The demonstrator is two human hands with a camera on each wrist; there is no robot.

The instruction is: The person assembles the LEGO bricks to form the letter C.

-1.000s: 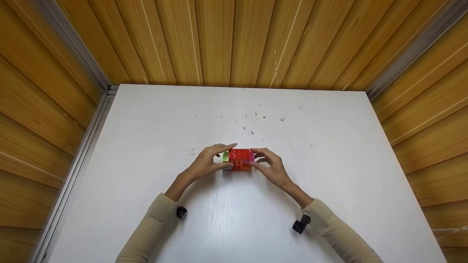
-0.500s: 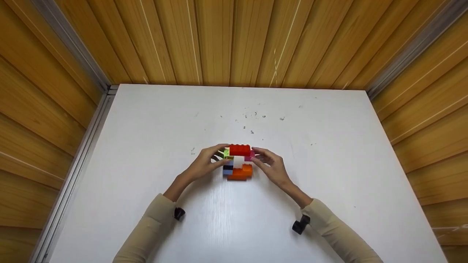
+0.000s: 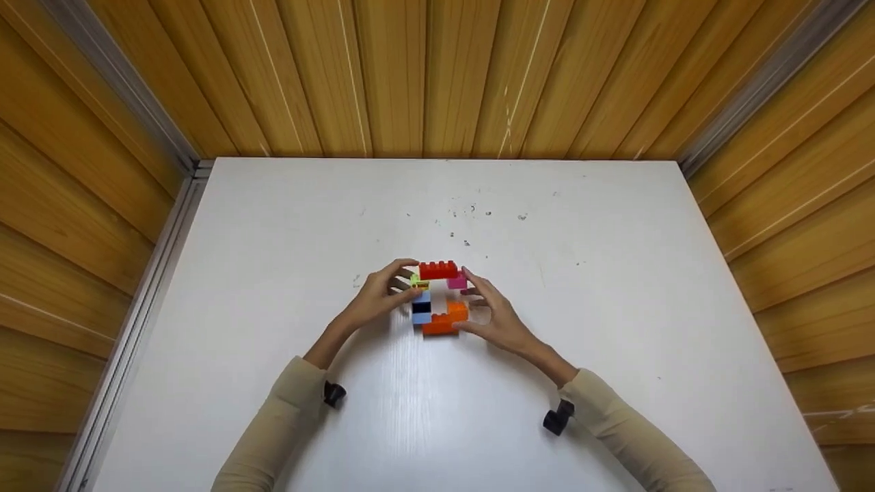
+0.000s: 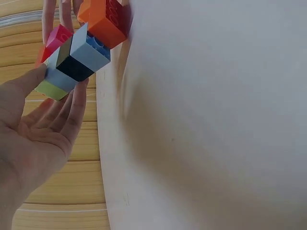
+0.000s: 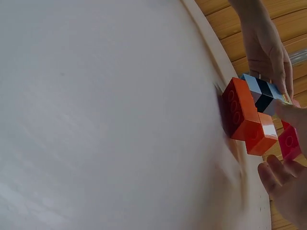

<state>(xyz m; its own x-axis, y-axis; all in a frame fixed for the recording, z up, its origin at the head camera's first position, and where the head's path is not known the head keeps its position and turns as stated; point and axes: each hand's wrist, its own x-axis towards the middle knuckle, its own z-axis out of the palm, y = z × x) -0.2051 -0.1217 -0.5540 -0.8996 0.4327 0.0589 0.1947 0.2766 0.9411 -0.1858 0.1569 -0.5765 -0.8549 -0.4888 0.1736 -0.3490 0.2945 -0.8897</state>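
Observation:
A ring-like build of toy building bricks has a long red brick (image 3: 438,270) on the far side and a pink brick (image 3: 456,281) under its right end. Down the left runs a stack of lime green, light blue and black bricks (image 4: 74,68). An orange brick (image 5: 240,109) forms the near side, bearing a smaller orange brick (image 5: 261,136). My left hand (image 3: 374,296) grips the stack near the lime green brick, thumb in front, fingers behind. My right hand (image 3: 502,320) spreads around the right side, thumb tip at the orange bricks, index fingertip by the pink one.
The white table (image 3: 581,342) carries small dark marks (image 3: 472,215) beyond the bricks. Wood-panelled walls (image 3: 403,82) rise behind the table and along both sides. Black wrist cameras (image 3: 559,418) hang under both sleeves.
The build has tipped from showing its studded red top to showing its open middle. My right thumb has moved from the pink brick down to the orange bricks; my left hand keeps its grip.

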